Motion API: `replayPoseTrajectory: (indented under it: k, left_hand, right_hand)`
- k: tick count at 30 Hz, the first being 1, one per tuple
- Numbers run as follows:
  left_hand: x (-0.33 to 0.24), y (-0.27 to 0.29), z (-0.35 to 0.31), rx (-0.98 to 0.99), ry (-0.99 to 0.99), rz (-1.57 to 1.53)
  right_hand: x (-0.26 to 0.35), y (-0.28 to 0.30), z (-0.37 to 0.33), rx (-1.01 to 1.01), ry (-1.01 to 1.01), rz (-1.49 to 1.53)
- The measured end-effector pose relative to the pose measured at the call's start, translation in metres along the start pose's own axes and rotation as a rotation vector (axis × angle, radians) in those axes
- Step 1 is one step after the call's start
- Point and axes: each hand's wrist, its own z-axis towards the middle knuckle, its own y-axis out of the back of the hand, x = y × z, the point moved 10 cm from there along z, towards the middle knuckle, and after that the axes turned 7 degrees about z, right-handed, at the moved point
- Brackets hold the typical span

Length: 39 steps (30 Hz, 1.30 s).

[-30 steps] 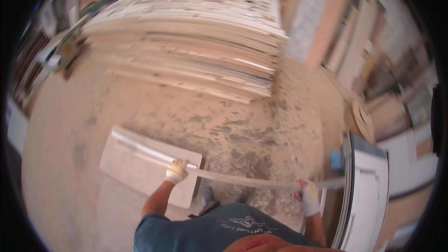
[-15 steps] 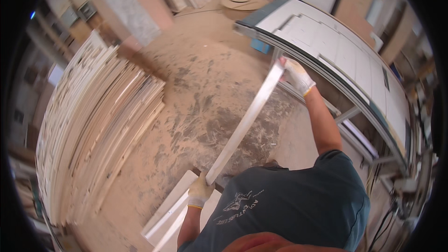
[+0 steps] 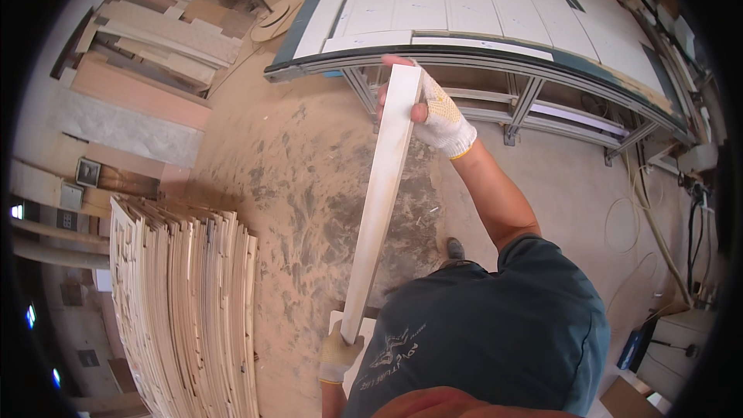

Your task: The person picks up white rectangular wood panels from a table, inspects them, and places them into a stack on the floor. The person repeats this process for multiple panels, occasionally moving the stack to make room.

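Note:
A long, narrow white board (image 3: 383, 178) slants in front of me, held at both ends. My right hand (image 3: 433, 112), in a white work glove with bare fingertips, grips its far end near the table edge. My left hand (image 3: 340, 354), gloved too, is closed round the near end, low in the view beside my shirt. Past the far end stands a large metal-framed table (image 3: 433, 48), with several white panels (image 3: 422, 0) laid side by side on its top. Part of another pale board (image 3: 338, 319) shows behind my left hand.
At the lower left stands a tall stack of thin boards (image 3: 190, 294). More planks (image 3: 159, 35) lean at the upper left, near a round wooden disc (image 3: 276, 17). Sawdust covers the floor (image 3: 294, 155). Cables (image 3: 642, 193) hang and lie at the right.
My view has turned to the right, so the table sits more squarely ahead and the stack lower left. The narrow board now stands steeper, still in both hands.

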Motion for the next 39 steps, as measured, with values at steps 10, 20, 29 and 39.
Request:
replayPoseTrajectory:
  k: [10, 20, 29, 39]
  left_hand:
    - [-0.06, 0.007, -0.01, 0.591, -0.054, -0.381]
    - [-0.066, 0.041, 0.019, 0.127, -0.069, 0.066]
    - [-0.031, 0.019, 0.02, -0.159, 0.108, 0.173]
    - [0.034, -0.015, -0.014, -0.15, 0.205, 0.035]
  right_hand:
    - [0.136, 0.026, -0.032, -0.339, 0.155, -0.689]
    - [0.127, 0.076, -0.044, -0.312, 0.04, -0.435]
    - [0.103, 0.103, -0.042, -0.116, -0.081, -0.291]
    - [0.043, 0.029, -0.019, -0.039, -0.276, -0.639]
